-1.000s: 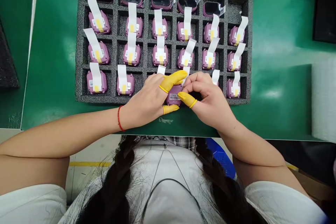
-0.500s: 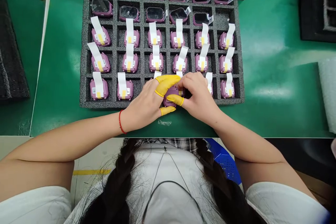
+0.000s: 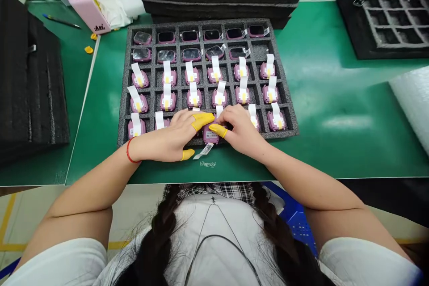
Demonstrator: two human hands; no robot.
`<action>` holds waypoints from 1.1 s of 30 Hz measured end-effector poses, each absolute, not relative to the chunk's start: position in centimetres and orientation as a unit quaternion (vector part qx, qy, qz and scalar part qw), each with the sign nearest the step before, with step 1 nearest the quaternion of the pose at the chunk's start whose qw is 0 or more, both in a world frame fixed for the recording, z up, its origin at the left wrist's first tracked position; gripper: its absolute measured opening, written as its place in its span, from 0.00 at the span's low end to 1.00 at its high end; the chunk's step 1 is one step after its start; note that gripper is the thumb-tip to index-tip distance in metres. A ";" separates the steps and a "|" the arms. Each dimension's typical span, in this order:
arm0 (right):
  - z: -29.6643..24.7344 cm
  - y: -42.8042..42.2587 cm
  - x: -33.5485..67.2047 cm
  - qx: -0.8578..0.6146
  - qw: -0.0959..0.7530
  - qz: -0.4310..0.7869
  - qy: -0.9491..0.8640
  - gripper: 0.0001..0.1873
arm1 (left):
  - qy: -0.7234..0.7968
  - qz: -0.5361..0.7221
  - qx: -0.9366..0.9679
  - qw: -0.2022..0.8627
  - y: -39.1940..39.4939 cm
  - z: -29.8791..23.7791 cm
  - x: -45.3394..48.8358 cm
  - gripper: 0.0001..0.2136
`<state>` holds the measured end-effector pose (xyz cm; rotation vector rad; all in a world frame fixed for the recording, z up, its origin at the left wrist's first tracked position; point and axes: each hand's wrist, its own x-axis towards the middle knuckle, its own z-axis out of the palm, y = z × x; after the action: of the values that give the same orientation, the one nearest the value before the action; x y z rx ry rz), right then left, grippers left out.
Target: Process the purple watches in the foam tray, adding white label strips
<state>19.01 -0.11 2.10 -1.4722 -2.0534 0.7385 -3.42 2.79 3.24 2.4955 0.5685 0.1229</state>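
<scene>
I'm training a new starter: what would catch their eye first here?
A black foam tray sits on the green bench mat, holding rows of pink smartwatches, many with white tags. At its front edge, the left hand and right hand, wearing yellow finger cots, flank one watch. A red string bracelet circles the left wrist.

Left hand (image 3: 164, 136), right hand (image 3: 241, 127) around pink smartwatch (image 3: 210, 135); barcode strip (image 3: 203, 150) apparently attached.

mauve-pink watch case (image 3: 210, 135), yellow finger cots (image 3: 203, 120), green bench mat (image 3: 335, 143), black-white plaid collar (image 3: 231, 192)
</scene>
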 end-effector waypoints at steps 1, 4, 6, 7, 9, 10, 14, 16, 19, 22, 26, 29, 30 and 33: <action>2.1 -0.1 19.0 -0.541 0.250 0.273 -0.755 0.13 | 0.227 0.052 0.931 0.280 2.8 3.3 -3.2 0.36; 1.9 -0.1 18.9 -0.545 0.246 0.276 -0.753 0.13 | 0.283 0.097 0.924 0.238 2.3 2.9 -2.3 0.28; 1.9 -0.1 19.0 -0.545 0.248 0.280 -0.750 0.12 | 0.309 0.130 0.915 0.226 1.7 2.4 -1.6 0.24; 1.9 0.0 19.1 -0.541 0.250 0.289 -0.749 0.12 | 0.319 0.147 0.907 0.234 1.5 2.2 -1.4 0.23; 2.5 0.1 19.6 -0.527 0.274 0.313 -0.741 0.12 | 0.345 0.179 0.877 0.283 1.1 2.0 -1.0 0.21; 2.9 0.2 19.8 -0.520 0.302 0.318 -0.733 0.11 | 0.358 0.189 0.857 0.319 1.1 2.1 -0.8 0.19; 5.1 0.1 21.0 -0.524 0.492 0.241 -0.653 0.11 | 0.397 0.243 0.757 0.459 3.6 3.7 0.9 0.14; 5.8 -0.2 21.3 -0.516 0.555 0.189 -0.625 0.10 | 0.392 0.286 0.721 0.494 6.8 4.9 3.1 0.15; 6.0 -0.7 21.1 -0.493 0.564 0.156 -0.644 0.10 | 0.392 0.295 0.762 0.421 13.1 5.9 8.0 0.10; 5.5 -0.8 20.8 -0.494 0.534 0.166 -0.666 0.09 | 0.450 0.254 0.804 0.294 18.7 5.5 13.4 0.14; 5.3 -0.7 20.8 -0.499 0.527 0.178 -0.665 0.09 | 0.446 0.198 0.837 0.248 22.2 4.5 18.0 0.14; 5.5 -0.8 20.8 -0.499 0.518 0.180 -0.671 0.08 | 0.429 0.149 0.866 0.209 22.6 4.8 18.4 0.15; 5.5 -0.9 20.8 -0.498 0.514 0.181 -0.674 0.07 | 0.426 0.137 0.873 0.192 22.5 5.0 18.0 0.17; 5.6 -1.0 20.7 -0.490 0.509 0.189 -0.682 0.07 | 0.430 0.078 0.886 0.155 22.6 6.1 16.3 0.20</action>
<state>20.70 -1.05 5.64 -1.1793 -1.6429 0.4555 16.25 22.59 6.07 2.5389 1.2317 0.2238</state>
